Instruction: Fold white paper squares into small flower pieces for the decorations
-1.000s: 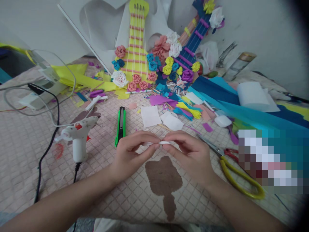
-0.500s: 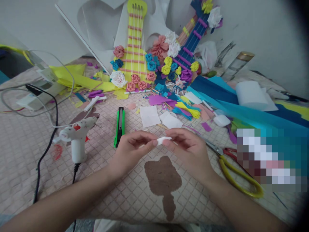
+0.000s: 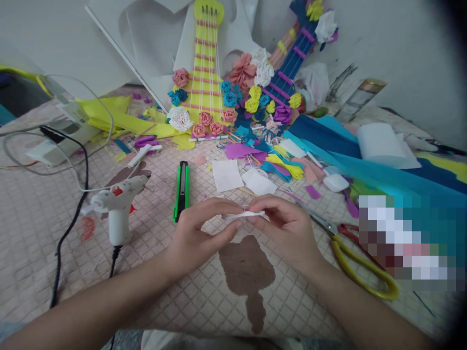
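My left hand and my right hand meet at the middle of the quilted pink mat. Both pinch a small rolled strip of white paper between thumbs and fingertips, just above a brown patch on the mat. Two white paper squares lie just beyond my hands. A green utility knife lies to the left of my left hand. Yellow-handled scissors lie to the right of my right hand.
A white glue gun stands at the left on a black cord. At the back, a yellow paper guitar and a blue one lean on the wall, ringed with paper flowers. Coloured paper scraps, blue sheets and a white roll fill the right.
My fingers have kept working the white strip: it showed as a short roll half a second ago and now lies flatter and longer between both hands.
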A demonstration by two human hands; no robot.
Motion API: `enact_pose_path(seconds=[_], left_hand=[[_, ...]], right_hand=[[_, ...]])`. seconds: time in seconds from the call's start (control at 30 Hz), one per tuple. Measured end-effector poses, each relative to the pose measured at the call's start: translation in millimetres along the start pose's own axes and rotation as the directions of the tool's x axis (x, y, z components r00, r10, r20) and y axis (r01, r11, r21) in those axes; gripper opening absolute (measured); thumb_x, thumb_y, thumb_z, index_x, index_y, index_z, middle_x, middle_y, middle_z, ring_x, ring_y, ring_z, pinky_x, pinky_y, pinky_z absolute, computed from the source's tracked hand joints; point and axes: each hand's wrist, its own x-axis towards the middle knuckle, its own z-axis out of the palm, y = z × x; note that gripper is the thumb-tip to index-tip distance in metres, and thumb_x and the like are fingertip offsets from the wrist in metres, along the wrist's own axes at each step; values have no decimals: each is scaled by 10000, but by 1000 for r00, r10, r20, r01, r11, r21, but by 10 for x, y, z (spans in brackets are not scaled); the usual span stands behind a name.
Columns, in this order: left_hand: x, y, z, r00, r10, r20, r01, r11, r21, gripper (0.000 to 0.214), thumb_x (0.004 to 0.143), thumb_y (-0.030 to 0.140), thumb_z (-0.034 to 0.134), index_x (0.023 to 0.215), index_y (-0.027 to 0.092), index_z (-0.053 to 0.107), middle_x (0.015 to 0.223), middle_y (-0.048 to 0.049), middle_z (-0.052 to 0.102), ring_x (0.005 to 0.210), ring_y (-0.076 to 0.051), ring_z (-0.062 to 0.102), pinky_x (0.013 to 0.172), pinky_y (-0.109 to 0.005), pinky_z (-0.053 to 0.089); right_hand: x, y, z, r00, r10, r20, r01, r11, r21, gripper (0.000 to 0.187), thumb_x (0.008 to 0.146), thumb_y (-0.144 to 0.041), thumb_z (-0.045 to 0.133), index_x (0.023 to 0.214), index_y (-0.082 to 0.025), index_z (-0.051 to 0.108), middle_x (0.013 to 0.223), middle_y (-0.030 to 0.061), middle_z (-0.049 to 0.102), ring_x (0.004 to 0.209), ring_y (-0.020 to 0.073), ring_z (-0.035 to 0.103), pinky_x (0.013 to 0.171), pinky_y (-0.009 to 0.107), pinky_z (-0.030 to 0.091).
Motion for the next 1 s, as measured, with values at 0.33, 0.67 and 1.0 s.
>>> enact_pose_path(seconds=[0.33, 0.67, 1.0], left_hand=[[17, -10, -43, 977, 212, 1, -211, 973, 88, 217, 742, 55, 585, 917, 176, 629, 876, -51, 658, 828, -144, 602, 734, -276, 501], [27, 9, -66, 977, 212, 4, -210, 968, 139, 160, 749, 105, 594, 879, 182, 648, 832, -50, 637, 788, -149, 588, 691, -283, 489], [75, -50, -13, 958, -260, 119, 273, 956, -108, 117, 767, 258, 597, 796, 168, 666, 747, -40, 686, 681, -145, 620, 604, -248, 506]], right_hand=[[-21, 1, -8, 991, -121, 65, 123, 992, -24, 169, 702, -152, 657, 841, -247, 660, 857, 21, 634, 822, 161, 591, 730, 306, 492], [-12, -21, -22, 981, -189, 45, 192, 979, -67, 148, 700, -149, 661, 798, -259, 680, 801, 13, 653, 761, 154, 604, 677, 300, 498], [11, 39, -3, 980, 198, 8, -198, 980, -19, 110, 688, -266, 673, 773, -196, 678, 776, 29, 689, 716, 158, 629, 656, 278, 509]])
